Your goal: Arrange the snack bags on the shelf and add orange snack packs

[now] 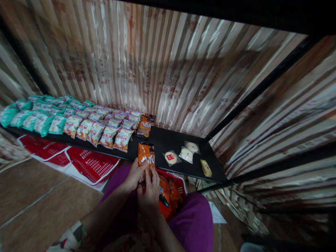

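Between my two hands, at the shelf's front edge, is an orange snack bag (146,152) with white lettering, its top end over the black shelf (168,135). My left hand (135,175) grips the bag's lower left side. My right hand (149,187) has its fingers laid against the bag's lower right part, the thumb hidden. Another orange snack bag (144,126) stands behind it at the back of the shelf. Below my hands, several more orange bags (168,196) fill a red basket (181,182) between my knees.
To the left sit rows of white-and-orange snack bags (107,135) and teal bags (43,122). Round wrapped crackers (186,154) and a small yellow packet (206,168) lie at the right. Red baskets (91,164) stand under the shelf. A black post (262,87) rises at the right.
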`<state>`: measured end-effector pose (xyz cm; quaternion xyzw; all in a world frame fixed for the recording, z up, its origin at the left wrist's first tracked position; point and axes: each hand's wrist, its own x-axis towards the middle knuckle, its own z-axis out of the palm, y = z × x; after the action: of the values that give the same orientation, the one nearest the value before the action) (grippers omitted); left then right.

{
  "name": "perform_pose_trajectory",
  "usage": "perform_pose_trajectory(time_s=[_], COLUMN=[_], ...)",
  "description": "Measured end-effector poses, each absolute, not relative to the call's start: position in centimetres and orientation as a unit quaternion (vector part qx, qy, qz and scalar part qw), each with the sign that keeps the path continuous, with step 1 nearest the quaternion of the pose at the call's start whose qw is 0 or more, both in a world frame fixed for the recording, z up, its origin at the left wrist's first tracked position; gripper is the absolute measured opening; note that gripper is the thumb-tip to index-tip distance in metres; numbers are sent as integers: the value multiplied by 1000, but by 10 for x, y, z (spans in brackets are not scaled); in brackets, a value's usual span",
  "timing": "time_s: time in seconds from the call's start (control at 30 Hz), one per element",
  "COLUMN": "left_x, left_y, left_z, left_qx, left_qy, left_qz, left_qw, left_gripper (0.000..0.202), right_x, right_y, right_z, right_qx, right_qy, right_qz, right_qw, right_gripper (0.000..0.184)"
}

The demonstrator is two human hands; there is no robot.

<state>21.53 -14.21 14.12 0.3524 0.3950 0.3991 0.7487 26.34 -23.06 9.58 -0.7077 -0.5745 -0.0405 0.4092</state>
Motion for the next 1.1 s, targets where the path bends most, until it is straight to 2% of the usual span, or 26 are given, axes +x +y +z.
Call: perform_pose_trajectory(time_s=[0.13,0.27,0.33,0.43,0.5,0.6,0.7,0.9,1.1], left_x=[214,211,209,207,206,205,205,204,205], left_y=[-137,-130,-125,-119,-115,-110,-105,-98,-93], left_z=[138,134,131,127,126,126,126,122,125], left_qx=[336,325,321,314,312,313,315,324,345], left_qy=[410,418,418,411,397,371,351,320,302], left_qz=[403,395,382,355,335,311,298,287,271], left_qw=[746,751,759,779,795,817,830,843,846], left_gripper=[51,51,52,51,49,47,48,55,49], right_x=[265,276,284,295,301,305,306,308,310], right_y=[-232,-227,-223,-215,-209,-201,-196,-189,-180], right_z=[98,101,102,102,104,110,118,130,124], right_qx=[-693,-681,-698,-732,-726,-659,-595,-551,-527], right_qy=[-588,-566,-522,-425,-359,-276,-228,-202,-186], right_qz=[-9,17,31,91,185,358,458,526,534], right_qw=[418,465,489,525,557,601,620,615,635], right_gripper=[57,39,36,42,49,53,50,51,52])
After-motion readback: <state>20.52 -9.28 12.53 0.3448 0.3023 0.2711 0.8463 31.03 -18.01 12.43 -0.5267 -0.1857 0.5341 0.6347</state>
